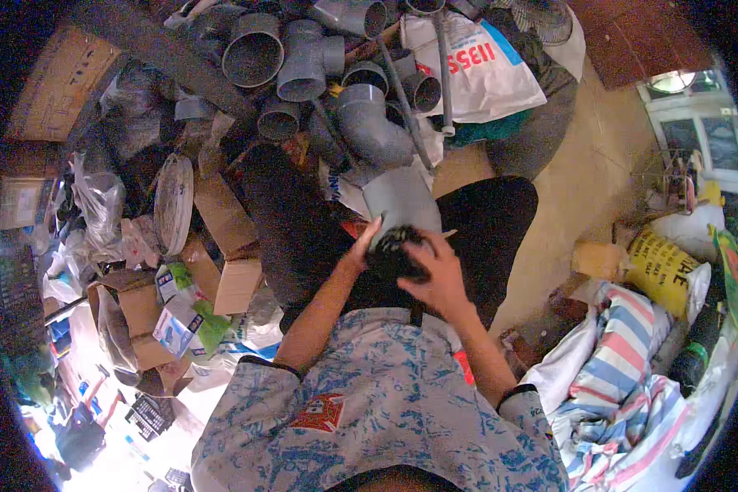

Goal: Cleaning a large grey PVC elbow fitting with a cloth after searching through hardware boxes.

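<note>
A grey plastic pipe fitting (401, 197), likely PVC, lies between the person's knees and points toward the body. At its near end is a dark, rough-looking black material (396, 241), too blurred to name. My left hand (366, 243) grips the left side of that near end, its thumb along the wall. On the other side, my right hand (435, 270) has bent, spread fingers at the black material; whether they grasp it is unclear. Just beyond the fitting, a grey pipe elbow (372, 123) stands against other fittings.
Several grey fittings, including a pipe tee (304, 61), crowd the far side with thin pipes (400, 98) and a white printed sack (473, 67). Open cardboard boxes (237, 286) and plastic bags (98, 203) lie left. Striped sacks (621, 363) and a yellow sack (658, 270) lie right.
</note>
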### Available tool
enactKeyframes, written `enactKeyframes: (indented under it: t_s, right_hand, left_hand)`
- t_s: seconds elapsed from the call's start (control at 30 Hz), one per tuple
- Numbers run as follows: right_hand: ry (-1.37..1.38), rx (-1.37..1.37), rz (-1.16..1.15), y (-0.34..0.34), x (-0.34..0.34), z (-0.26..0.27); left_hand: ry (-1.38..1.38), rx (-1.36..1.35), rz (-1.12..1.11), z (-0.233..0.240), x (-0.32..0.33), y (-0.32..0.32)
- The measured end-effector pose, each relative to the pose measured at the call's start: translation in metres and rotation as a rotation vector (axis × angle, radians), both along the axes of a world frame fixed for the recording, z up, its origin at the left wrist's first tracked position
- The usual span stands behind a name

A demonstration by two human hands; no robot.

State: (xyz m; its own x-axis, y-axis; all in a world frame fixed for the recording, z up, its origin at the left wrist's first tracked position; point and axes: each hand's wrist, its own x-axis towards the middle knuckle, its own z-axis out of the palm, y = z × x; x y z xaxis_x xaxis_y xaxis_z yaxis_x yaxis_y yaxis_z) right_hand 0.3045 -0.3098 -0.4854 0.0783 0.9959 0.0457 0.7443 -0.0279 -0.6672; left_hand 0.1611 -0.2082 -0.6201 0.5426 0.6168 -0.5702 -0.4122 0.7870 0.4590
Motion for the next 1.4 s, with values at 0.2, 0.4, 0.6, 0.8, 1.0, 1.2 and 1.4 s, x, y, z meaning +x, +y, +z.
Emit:
enactKeyframes:
  t_s: [0.2, 0.4, 0.6, 0.8, 1.0, 1.2, 1.4]
  right_hand:
    - [0.041, 0.075, -0.368, 0.050, 0.026, -0.021]
    - [0.053, 0.181, -0.279, 0.047, 0.012, -0.009]
    - [0.113, 0.294, -0.211, 0.016, 0.025, 0.012]
    - [0.726, 0.458, -0.912, 0.052, 0.035, 0.096]
    - [0.688, 0.595, -0.552, 0.054, 0.056, 0.136]
    - [0.463, 0.819, -0.625, 0.049, 0.028, 0.168]
    - [0.052, 0.628, -0.363, 0.021, 0.020, 0.179]
  left_hand:
    - [-0.013, -0.013, 0.016, 0.011, 0.016, 0.015]
    - [-0.042, 0.028, 0.065, 0.039, 0.014, 0.016]
    - [-0.143, 0.101, 0.106, 0.071, 0.020, 0.025]
    - [-0.269, 0.194, 0.145, 0.112, 0.046, 0.057]
    - [-0.379, 0.313, 0.139, 0.151, 0.055, 0.034]
    - [-0.464, 0.218, 0.106, 0.170, 0.037, 0.027]
    - [-0.340, 0.196, 0.105, 0.208, 0.025, 0.033]
